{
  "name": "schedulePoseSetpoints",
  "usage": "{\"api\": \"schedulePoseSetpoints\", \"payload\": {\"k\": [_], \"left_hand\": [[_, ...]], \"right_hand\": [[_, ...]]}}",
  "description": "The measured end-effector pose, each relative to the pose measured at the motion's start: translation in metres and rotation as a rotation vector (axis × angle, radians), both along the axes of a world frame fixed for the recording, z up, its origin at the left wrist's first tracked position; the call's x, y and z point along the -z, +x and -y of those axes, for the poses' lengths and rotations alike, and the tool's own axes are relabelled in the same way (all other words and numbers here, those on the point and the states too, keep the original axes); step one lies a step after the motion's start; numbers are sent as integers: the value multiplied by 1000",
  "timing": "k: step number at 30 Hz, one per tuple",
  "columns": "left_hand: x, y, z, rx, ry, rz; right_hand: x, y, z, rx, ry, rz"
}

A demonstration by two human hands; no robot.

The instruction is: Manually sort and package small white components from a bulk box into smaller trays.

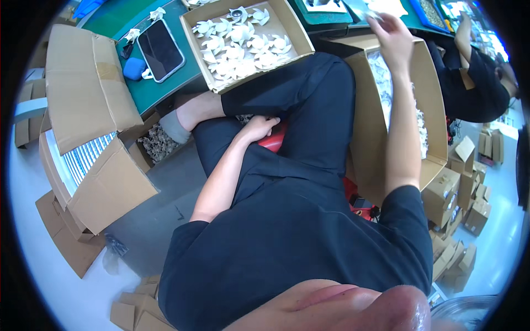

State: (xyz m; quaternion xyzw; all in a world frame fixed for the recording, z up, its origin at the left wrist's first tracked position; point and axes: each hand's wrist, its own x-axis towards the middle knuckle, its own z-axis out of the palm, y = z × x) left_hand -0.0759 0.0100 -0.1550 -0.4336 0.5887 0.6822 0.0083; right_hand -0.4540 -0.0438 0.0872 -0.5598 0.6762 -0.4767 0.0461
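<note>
My right hand [395, 41] is raised at the table edge, above an open cardboard box [361, 83] that stands to my right with clear plastic and white pieces inside. Its thumb and fingers come together in a pinch beside something shiny and pale [359, 10]; what they hold is too small to tell. My left hand [259, 129] rests in my lap between my thighs, fingers loosely curled, with nothing seen in it. Ahead of me, a shallow cardboard tray [298, 41] carries several white bladed plastic impellers [241, 34].
On the green tabletop [130, 99], left of the tray, lie a phone [160, 51] and a blue case [134, 69]. A large open carton [83, 83] stands at my left. Another person [475, 94] sits at far right, near stacked cardboard boxes [441, 190].
</note>
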Motion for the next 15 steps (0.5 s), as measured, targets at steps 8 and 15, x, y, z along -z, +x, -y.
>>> {"api": "schedulePoseSetpoints", "payload": {"k": [8,15], "left_hand": [[4,6,4,-78,-9,-46],[15,3,6,8,8,5]], "right_hand": [[10,51,61,-44,-166,-247],[18,67,92,-279,-617,-379]]}}
